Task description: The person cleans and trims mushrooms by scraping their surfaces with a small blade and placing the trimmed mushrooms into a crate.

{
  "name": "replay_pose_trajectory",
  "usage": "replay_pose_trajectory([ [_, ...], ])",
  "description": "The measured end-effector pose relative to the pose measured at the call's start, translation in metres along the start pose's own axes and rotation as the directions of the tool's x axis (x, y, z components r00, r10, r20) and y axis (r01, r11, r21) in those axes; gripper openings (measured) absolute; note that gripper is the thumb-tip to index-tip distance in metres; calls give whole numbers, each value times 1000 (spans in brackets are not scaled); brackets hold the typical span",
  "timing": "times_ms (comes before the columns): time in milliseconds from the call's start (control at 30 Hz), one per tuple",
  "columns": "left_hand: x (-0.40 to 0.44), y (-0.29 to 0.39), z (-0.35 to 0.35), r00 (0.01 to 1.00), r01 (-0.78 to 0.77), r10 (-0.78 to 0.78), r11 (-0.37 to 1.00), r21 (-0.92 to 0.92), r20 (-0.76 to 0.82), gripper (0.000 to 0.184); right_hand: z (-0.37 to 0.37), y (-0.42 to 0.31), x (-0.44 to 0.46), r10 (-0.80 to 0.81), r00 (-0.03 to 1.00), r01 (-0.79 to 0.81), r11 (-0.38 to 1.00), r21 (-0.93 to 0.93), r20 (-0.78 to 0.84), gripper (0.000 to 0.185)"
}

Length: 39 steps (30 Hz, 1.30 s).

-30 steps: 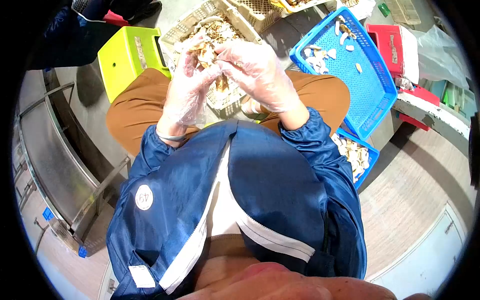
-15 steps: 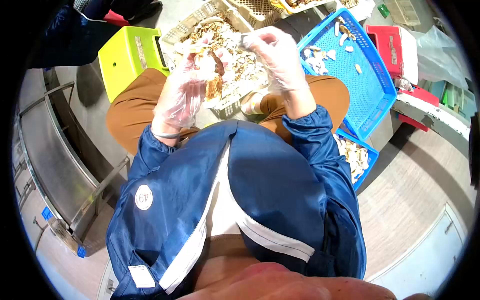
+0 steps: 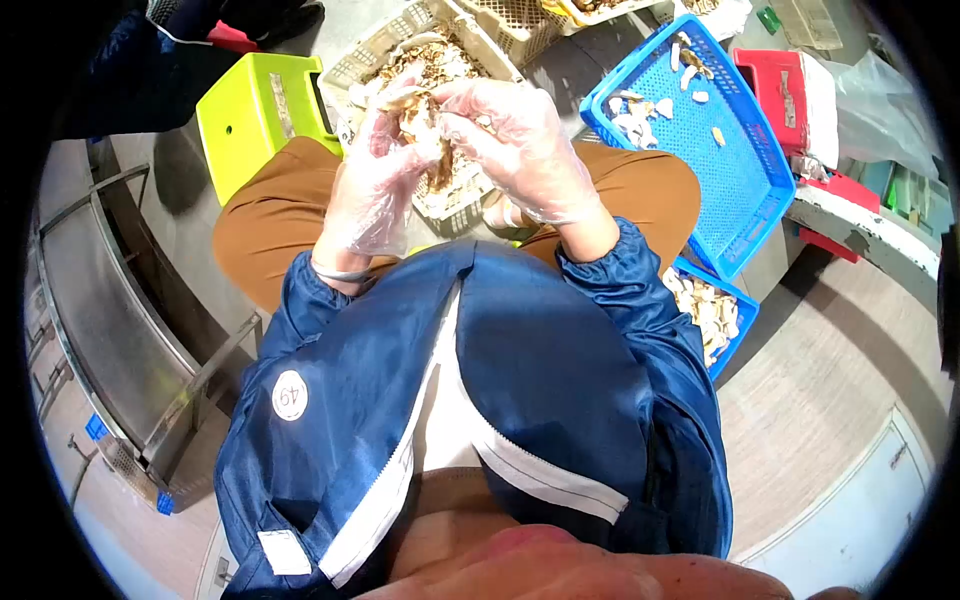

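My left hand [image 3: 370, 190], in a clear plastic glove, is closed around a brown-and-white mushroom [image 3: 438, 172]. My right hand [image 3: 525, 150], gloved the same way, has come against it from the other side, its thumb and fingers pinched on the mushroom. Whether a small tool is also in the right fingers is hidden. Both hands are above a cream crate [image 3: 345, 70] filled with pale and brown mushroom pieces [image 3: 440, 58], between my knees.
A blue basket [image 3: 735, 215] with scattered white pieces stands at my right, a smaller blue basket [image 3: 735, 345] of pieces below it. A yellow-green stool [image 3: 240, 125] is at left, a red stool [image 3: 770, 95] at right. A metal frame [image 3: 115, 300] stands at far left.
My right hand has moved left and down from the crate's far right side to meet the mushroom in my left hand. The left hand has turned slightly inward.
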<state>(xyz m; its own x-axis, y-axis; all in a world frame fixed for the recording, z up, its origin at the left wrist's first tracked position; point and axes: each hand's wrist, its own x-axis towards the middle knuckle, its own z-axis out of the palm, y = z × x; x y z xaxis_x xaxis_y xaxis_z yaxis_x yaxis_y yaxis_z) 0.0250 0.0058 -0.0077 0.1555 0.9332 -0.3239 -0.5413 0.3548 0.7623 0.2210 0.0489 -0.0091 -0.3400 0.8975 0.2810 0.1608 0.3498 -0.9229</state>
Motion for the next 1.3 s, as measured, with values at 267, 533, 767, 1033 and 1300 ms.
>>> replay_pose_trajectory([
  [267,-3,2,3,998,53,-53,999,-11,29,76,3,5,-1,5,995,-17,993,-121,-102,15],
  [533,-2,8,4,997,72,-72,997,-11,7,77,-19,9,8,-66,997,65,998,14,43,15],
  [767,-3,5,3,998,-35,20,965,260,60,77,-18,4,8,-34,995,35,999,-13,97,13],
  [1033,-2,8,-4,981,189,-190,981,31,33,66,-11,8,2,-27,999,30,995,-94,26,14],
  [1300,1,14,-11,971,213,-165,926,-312,175,60,-26,23,3,4,971,-19,998,-62,-238,11],
])
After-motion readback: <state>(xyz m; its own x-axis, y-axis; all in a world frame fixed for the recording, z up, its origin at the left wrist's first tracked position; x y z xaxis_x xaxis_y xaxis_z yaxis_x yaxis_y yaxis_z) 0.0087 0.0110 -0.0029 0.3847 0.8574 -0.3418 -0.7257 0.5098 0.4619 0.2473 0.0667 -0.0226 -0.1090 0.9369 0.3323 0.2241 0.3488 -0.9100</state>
